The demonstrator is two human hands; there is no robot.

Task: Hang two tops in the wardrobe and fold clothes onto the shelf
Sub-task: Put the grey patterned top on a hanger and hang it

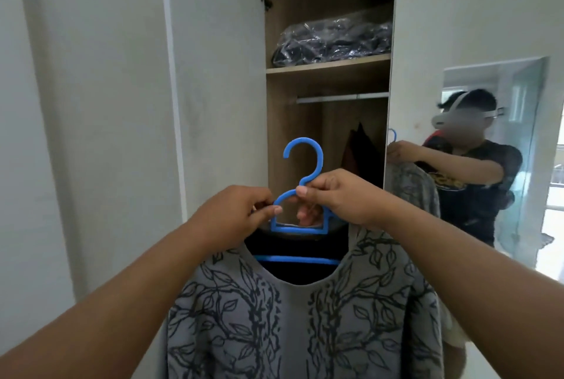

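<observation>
Both hands meet at the centre of the view, holding a blue hanger upright in front of the open wardrobe. The left hand, at about 9 o'clock of the hanger's neck, pinches the left side of the small loop below the hook between thumb and fingers. The right hand, at about 3 o'clock of it, pinches the neck just under the hook, with its lower fingers curled behind the loop. A grey top printed with dark leafy vines hangs from the hanger toward 6 o'clock, its neckline open over the hanger's blue crossbar. Above the hook, toward 12 o'clock, a pale hanging rail runs across the wardrobe under a wooden shelf. On that shelf lies a dark bundle wrapped in clear plastic. A dark garment shows deeper inside the wardrobe, below the rail. At 3 o'clock a mirror on the door reflects the person holding the hanger.
</observation>
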